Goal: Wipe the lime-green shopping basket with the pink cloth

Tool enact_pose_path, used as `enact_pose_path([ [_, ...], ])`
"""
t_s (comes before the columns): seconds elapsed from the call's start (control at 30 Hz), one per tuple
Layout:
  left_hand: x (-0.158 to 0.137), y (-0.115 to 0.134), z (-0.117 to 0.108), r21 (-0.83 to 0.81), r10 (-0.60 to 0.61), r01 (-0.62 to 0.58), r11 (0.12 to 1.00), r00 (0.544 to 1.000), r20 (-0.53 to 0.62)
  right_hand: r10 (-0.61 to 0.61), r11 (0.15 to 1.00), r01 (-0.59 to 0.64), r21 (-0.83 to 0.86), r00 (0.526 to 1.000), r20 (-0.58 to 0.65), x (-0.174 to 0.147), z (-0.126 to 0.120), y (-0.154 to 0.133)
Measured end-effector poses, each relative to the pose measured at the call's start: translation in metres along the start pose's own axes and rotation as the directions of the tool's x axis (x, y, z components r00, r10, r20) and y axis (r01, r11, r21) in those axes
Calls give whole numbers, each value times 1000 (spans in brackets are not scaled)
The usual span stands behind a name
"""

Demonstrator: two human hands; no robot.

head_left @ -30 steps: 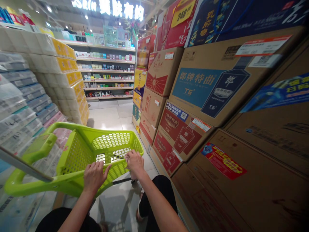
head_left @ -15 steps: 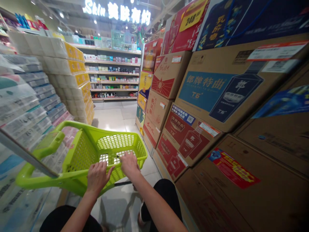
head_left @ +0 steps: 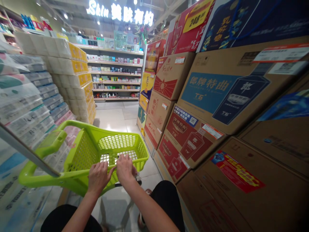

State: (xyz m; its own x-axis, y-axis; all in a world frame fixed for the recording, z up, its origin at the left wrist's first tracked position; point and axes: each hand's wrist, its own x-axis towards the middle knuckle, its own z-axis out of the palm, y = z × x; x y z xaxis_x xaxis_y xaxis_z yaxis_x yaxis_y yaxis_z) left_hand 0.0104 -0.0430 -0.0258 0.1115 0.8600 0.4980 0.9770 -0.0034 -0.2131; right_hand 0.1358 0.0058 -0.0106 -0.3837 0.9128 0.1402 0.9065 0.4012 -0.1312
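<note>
Along the near side of the green cart point(head_left: 83, 154), the right hand point(head_left: 125, 169) is sliding back toward the left hand point(head_left: 98, 175), both curling over the edge, almost meeting; their hold seems to be gathering mid-side. The cart is standing between paper packs point(head_left: 67, 74) and stacked boxes point(head_left: 207, 90).

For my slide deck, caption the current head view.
Left grip and right grip on the side rim of a lime-green shopping cart between stacked tissue packs and liquor cartons.
</note>
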Motion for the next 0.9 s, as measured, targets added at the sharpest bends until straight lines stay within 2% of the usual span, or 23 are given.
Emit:
enact_pose_path([
  [0.1,-1,-2,-1,-20,-1,0,1000,1000,-4,41,998,-38,44,997,-61,-5,-6,27],
  [0.23,-1,-2,-1,-20,-9,9,1000,1000,-21,264,965,-264,10,963,-53,-9,-15,68],
  [0.3,0,1,-1,-14,-14,13,1000,999,-34,333,942,-334,-15,942,-49,-10,-17,74],
  [0.37,1,3,-1,-7,-18,17,1000,999,-39,347,935,-350,-46,936,-64,-10,-17,68],
  [0.53,3,8,-2,-19,-24,24,1000,999,-23,298,953,-301,-34,951,-78,-10,-7,20],
  [0.63,2,7,-2,-19,-16,16,1000,1000,-8,190,980,-184,69,978,-91,-15,-2,-6],
  [0.7,2,5,-1,-17,-4,4,1000,1000,2,84,989,-65,136,988,-134,-19,-1,-13],
  [0.8,1,1,-1,-21,3,-3,1000,1000,5,-43,972,81,221,984,-171,-25,-3,2],
  [0.87,0,0,-1,-27,2,-2,1000,1000,3,-36,964,73,255,988,-147,-26,-3,27],
  [0.9,0,0,-1,-34,-2,2,999,1000,2,15,967,19,256,992,-128,-25,-3,42],
])
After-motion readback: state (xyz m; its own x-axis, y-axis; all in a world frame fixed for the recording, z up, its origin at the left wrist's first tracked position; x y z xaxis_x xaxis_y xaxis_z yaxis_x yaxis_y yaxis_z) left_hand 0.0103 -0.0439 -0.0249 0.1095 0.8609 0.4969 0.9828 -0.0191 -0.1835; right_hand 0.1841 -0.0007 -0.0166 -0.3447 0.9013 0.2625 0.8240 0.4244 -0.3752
